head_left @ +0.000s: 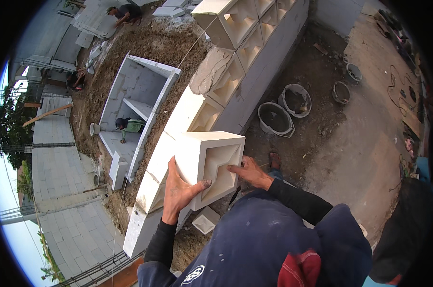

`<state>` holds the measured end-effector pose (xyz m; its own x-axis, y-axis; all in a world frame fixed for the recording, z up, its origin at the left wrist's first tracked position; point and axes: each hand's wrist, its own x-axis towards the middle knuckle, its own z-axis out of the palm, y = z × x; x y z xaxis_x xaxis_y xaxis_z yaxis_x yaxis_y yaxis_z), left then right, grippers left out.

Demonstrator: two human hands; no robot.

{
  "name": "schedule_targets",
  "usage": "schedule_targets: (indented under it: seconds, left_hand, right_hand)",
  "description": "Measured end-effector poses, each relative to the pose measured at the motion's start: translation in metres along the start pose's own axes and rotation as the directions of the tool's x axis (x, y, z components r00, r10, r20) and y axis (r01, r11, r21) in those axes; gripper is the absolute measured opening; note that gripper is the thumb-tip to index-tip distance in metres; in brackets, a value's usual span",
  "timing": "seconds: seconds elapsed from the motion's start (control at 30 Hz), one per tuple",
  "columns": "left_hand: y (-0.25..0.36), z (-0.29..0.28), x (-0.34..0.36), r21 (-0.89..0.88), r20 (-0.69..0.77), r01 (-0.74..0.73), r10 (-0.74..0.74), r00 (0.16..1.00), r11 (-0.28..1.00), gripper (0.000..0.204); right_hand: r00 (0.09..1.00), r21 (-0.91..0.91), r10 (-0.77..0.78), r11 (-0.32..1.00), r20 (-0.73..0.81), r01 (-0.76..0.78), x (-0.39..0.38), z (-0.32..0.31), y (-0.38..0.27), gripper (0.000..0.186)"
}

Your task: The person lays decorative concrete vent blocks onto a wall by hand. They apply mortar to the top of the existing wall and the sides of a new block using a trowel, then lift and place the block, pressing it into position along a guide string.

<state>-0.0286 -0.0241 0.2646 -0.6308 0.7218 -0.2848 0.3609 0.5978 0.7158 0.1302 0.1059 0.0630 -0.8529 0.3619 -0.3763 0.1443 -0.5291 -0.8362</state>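
Observation:
Between my hands is a cream ventilation block (pixel 211 150) with a recessed, angular hollow in its face. My left hand (pixel 179 189) grips its near left side, the thumb hooked over the rim of the hollow. On its right side my right hand (pixel 251 172) holds the edge, thumb inside the recess. The block is at the top of a low wall (pixel 161 155) of similar blocks; whether it rests there I cannot tell. Further along the wall, a patch of wet mortar (pixel 211 71) covers the top, beside a higher stack of blocks (pixel 247 24).
Buckets (pixel 275 119) of grey mix stand on the dirt right of the wall. Another ventilation block (pixel 206 220) lies near the wall's foot. A taut string (pixel 197 42) runs along the wall. Left, a person in green (pixel 131 125) crouches inside a block-walled pit (pixel 154 86); another person (pixel 125 13) works further back.

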Motion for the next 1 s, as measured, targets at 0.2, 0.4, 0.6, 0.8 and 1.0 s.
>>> schedule_targets:
  seconds: [0.2, 0.4, 0.6, 0.8, 1.0]
  left_hand:
    - [0.124, -0.047, -0.001, 0.271, 0.095, -0.318, 0.303, 0.948, 0.909, 0.116]
    - [0.245, -0.104, 0.009, 0.096, -0.065, -0.267, 0.274, 0.960, 0.959, 0.124]
    - [0.291, -0.189, 0.063, 0.322, -0.003, -0.282, 0.299, 0.954, 0.904, 0.105]
    - [0.236, -0.264, 0.147, 0.286, -0.005, -0.208, 0.219, 0.976, 0.935, 0.088]
    - [0.195, -0.245, 0.232, 0.266, 0.126, -0.208, 0.180, 0.976, 0.941, 0.095]
  right_hand:
    - [0.951, 0.067, -0.305, 0.951, 0.044, 0.302, -0.031, -0.001, -0.091, 0.043]
    - [0.835, 0.079, -0.452, 0.889, 0.315, 0.451, 0.005, 0.018, -0.201, 0.041]
    - [0.777, -0.274, -0.526, 0.735, 0.346, 0.620, 0.072, 0.037, -0.290, 0.070]
    - [0.943, -0.071, -0.327, 0.944, -0.060, 0.322, 0.049, -0.043, -0.197, 0.061]
    - [0.951, -0.012, -0.185, 0.982, -0.249, 0.188, 0.070, -0.038, -0.115, 0.042]
